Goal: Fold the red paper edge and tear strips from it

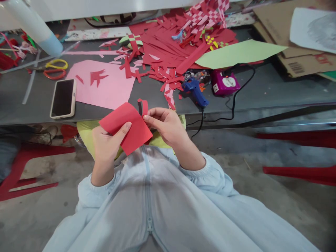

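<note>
A creased sheet of red paper [135, 134] is in front of my chest, just off the table's front edge. My left hand [109, 141] grips it at the left, the thumb lying on top and the fingers hidden beneath. At the sheet's upper right corner, my right hand [165, 124] pinches a narrow curled red paper strip [145, 106] between thumb and fingertips. Whether the strip is joined to the sheet I cannot tell. Beyond my hands a pink paper sheet [115, 85] lies on the table with small red cut pieces on it.
Red paper scraps [165, 45] are heaped at the back. A blue glue gun [195, 91] with a cord lies near a purple box [225, 82]. A phone [63, 98], scissors [56, 68] and cardboard [294, 63] are on the table [262, 92]. Red chairs [301, 173] flank me.
</note>
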A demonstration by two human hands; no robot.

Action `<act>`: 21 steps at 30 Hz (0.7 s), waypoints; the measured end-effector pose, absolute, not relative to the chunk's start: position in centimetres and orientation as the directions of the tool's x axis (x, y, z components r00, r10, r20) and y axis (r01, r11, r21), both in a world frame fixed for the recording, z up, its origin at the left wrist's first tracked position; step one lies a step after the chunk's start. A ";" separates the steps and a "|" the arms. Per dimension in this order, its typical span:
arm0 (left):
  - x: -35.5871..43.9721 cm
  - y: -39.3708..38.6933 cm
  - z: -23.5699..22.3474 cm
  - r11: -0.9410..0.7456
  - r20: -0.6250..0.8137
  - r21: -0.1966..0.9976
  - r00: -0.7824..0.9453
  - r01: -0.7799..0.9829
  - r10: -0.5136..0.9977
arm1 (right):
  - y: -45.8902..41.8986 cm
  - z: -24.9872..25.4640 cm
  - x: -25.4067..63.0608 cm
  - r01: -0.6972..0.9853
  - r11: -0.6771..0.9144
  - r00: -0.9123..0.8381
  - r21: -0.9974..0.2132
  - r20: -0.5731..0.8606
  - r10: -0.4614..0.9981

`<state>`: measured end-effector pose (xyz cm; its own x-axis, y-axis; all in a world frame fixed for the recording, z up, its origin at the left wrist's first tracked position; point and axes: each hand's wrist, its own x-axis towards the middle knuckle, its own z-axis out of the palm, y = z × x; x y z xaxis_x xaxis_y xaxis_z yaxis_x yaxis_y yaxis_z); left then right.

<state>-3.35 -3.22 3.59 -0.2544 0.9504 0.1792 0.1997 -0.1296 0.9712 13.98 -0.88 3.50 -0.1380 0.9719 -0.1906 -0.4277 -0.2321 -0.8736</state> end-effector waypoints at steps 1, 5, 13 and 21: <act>-3.3 -3.2 3.7 -0.129 0.182 0.970 -0.259 0.208 0.949 | -0.9 3.4 14.0 -0.419 -0.217 -0.125 -0.882 -0.181 0.976; -3.2 -3.2 3.8 -0.120 0.202 0.956 -0.300 0.269 0.932 | -1.0 3.6 14.2 -0.446 -0.247 -0.146 -0.860 -0.202 0.968; -3.5 -3.1 3.6 -0.143 0.271 0.922 -0.337 0.359 0.902 | -1.4 4.5 14.5 -0.512 -0.493 -0.406 -0.703 -0.307 0.861; -3.5 -3.2 3.2 -0.169 0.180 0.983 -0.273 0.066 0.945 | -1.3 4.2 14.3 -0.517 -0.448 -0.352 -0.729 -0.296 0.888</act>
